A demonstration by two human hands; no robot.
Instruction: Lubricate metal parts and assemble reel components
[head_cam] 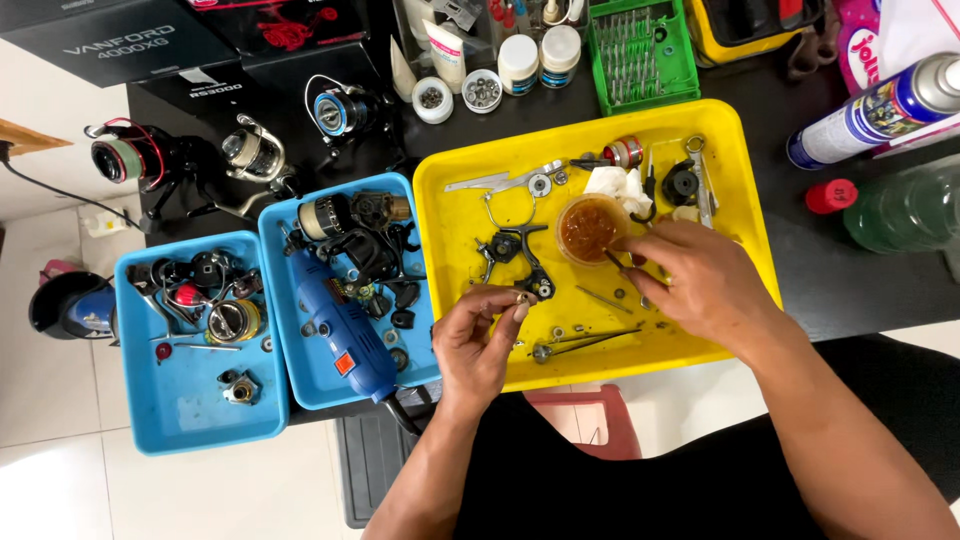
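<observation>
While left fingers (500, 305) pinch small metal part (521, 297) (brassy) | right fingers (640, 255) grip brush (612, 258)

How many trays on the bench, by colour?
Yellow tray: 1, under both hands; left hand pinches a small metal part, right hand dips a thin tool into the amber grease cup.
Blue trays: 2, side by side, left of the yellow one.
Total: 3
</observation>
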